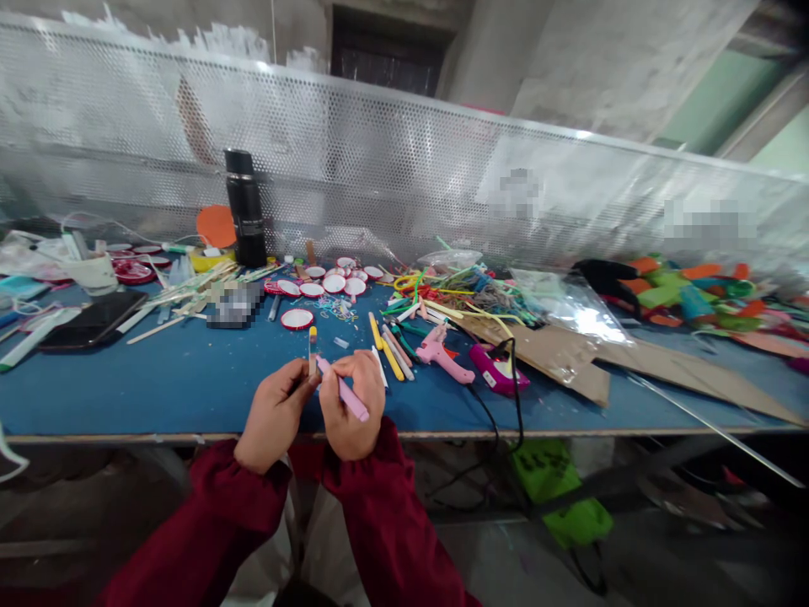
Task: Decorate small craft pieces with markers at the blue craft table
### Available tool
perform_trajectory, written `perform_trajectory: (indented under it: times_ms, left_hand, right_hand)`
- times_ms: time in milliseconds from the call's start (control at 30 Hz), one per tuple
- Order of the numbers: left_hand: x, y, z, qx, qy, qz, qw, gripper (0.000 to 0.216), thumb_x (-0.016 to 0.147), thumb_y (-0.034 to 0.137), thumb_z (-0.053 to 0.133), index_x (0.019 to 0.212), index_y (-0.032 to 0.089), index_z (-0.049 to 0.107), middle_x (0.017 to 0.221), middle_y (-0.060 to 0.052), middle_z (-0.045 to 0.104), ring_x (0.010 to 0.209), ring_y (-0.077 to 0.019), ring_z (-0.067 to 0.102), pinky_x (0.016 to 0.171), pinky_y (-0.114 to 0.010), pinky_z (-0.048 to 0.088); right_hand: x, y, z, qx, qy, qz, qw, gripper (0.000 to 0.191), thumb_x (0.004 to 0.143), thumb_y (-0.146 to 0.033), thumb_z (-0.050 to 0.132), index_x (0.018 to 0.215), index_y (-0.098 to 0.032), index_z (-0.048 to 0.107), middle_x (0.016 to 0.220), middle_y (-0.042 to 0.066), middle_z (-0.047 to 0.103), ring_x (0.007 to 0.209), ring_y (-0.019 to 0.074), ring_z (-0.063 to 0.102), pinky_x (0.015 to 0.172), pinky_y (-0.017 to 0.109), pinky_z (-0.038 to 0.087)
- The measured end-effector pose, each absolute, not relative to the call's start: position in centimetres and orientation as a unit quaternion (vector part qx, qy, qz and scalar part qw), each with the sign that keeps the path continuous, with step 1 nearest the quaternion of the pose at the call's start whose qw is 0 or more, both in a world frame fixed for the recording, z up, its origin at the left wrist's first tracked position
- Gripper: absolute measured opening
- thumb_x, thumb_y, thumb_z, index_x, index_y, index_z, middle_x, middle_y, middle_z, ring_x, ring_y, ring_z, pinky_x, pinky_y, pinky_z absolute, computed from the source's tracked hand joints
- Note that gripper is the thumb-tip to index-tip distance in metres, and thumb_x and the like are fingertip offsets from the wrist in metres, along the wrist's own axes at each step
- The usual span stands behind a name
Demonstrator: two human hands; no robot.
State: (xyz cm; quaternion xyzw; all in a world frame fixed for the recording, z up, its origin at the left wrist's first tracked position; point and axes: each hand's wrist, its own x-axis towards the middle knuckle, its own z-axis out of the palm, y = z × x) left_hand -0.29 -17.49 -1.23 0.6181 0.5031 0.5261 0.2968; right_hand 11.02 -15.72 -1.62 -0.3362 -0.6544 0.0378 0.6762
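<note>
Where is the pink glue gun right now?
The pink glue gun lies on the blue table, right of the right hand, beside loose sticks.

Soft, even daylight is falling across the blue felt-covered surface [190, 371], casting barely any shadows. Glare is bouncing off the perforated silver metal screen [392, 160] and the clear plastic bag [569, 303] (edges are bowing and smearing with wide-angle distortion).

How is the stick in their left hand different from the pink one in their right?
The wooden stick is flat, pale tan with a yellow tip, and held upright by the left hand. The pink stick looks rounder, and the right hand holds it slanted. Both are slim and meet at the fingertips.
</note>
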Motion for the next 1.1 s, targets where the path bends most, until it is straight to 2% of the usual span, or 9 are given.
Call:
perform_trajectory:
  times_ms: [333, 700, 1100]
  left_hand:
    - [-0.19, -17.52, -1.14, 0.617, 0.502, 0.529, 0.297, 0.025, 0.086, 0.039, 0.049, 0.078, 0.017, 0.058, 0.073, 0.001, 0.055, 0.071, -0.0131, 0.045, 0.065, -0.021, 0.038]
    - [-0.32, -17.34, -1.71, 0.623, 0.503, 0.525, 0.289, 0.025, 0.087, 0.036, 0.049, 0.071, 0.017, 0.052, 0.068, 0.003, 0.049, 0.067, -0.0116, 0.040, 0.061, -0.020, 0.036]
    - [-0.32, -17.35, -1.89, 0.623, 0.502, 0.522, 0.296, 0.025, 0.088, 0.037, 0.048, 0.074, 0.017, 0.052, 0.071, 0.002, 0.049, 0.070, -0.0118, 0.040, 0.063, -0.021, 0.035]
  right_hand:
    - [11.10, -15.73, -1.59, -0.335, -0.665, 0.038, 0.666, 0.009, 0.085, -0.019, 0.049, 0.076, -0.021, 0.048, 0.072, 0.000, 0.058, 0.074, 0.0142, 0.055, 0.093, 0.041, 0.042]
    - [11.02, -15.65, -1.71, -0.326, -0.659, 0.038, 0.677, 0.008, 0.085, -0.019, 0.049, 0.077, -0.020, 0.049, 0.072, 0.000, 0.058, 0.074, 0.0141, 0.054, 0.093, 0.040, 0.043]
    - [11.11, -15.65, -1.72, -0.323, -0.668, 0.044, 0.669, 0.010, 0.084, -0.019, 0.050, 0.075, -0.021, 0.048, 0.071, 0.000, 0.057, 0.073, 0.0142, 0.054, 0.092, 0.041, 0.043]
